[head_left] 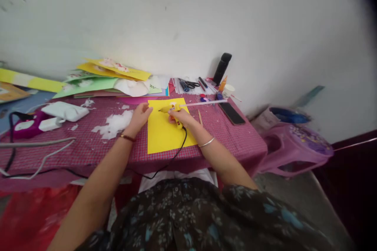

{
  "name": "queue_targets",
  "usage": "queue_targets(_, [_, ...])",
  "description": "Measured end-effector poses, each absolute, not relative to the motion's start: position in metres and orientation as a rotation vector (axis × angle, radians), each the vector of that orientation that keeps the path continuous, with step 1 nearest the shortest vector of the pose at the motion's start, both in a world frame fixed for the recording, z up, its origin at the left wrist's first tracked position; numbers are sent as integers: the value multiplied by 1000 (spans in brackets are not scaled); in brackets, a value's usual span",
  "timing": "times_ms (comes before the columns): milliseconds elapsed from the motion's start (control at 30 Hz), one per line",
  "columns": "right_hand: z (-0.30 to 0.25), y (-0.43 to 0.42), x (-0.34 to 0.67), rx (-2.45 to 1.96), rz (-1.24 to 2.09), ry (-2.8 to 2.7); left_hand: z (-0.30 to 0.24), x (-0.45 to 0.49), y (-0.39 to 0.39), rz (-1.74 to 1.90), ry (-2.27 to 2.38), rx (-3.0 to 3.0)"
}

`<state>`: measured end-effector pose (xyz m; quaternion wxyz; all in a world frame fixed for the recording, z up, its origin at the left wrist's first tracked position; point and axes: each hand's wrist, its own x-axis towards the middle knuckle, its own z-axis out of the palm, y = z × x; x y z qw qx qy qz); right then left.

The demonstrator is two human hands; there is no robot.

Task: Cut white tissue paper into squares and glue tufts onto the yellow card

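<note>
A yellow hot glue gun (176, 107) is gripped in my right hand (182, 117). A long whitish glue stick (203, 103) juts from its back, and its dark nozzle points left, over a yellow sheet (165, 137) lying flat on the table. The gun's black cord (179, 151) runs down across the sheet and off the front edge. My left hand (141, 116) is at the sheet's upper left edge, fingers loosely bent and apart, with nothing seen in it. Whether its thumb touches the paper is unclear.
White paper scraps (114, 123) lie left of the sheet. Farther left are a purple power strip (32, 125) and cables. Behind stand stacked coloured cards (97, 82). Scissors (191, 84), a pencil (200, 117) and a phone (232, 113) lie right. A pink stool (288, 153) stands beside the table.
</note>
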<state>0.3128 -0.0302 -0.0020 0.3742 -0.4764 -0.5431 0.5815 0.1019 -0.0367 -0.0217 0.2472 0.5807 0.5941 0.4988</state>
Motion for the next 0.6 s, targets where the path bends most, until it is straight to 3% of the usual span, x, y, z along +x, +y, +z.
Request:
queue_targets(300, [8, -26, 340, -1257, 1502, -1431, -16, 88, -38, 844, 1856, 2006])
queue_targets(600, [15, -23, 361, -1110, 1692, -1305, -17, 96, -37, 624, 1916, 2227])
